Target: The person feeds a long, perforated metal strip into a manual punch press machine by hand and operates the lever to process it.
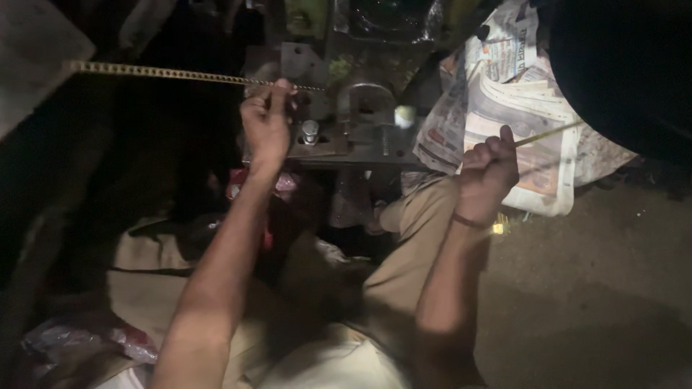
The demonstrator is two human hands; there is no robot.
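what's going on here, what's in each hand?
A seated person works in dim light at a small metal press-like machine. The left hand pinches a thin gold-coloured perforated strip that runs off to the left from the machine. The right hand is closed around a thin rod or strip end that points up to the right. Newspapers lie spread beside the machine. What the machine does to the strip cannot be made out.

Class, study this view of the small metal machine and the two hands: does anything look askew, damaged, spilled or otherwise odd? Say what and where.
Nothing looks damaged or spilled. The left hand grips a thin perforated metal strip beside the metal machine; the right hand holds a thin strip end. Crumpled newspaper lies untidily at right. The scene is too dark to judge more.
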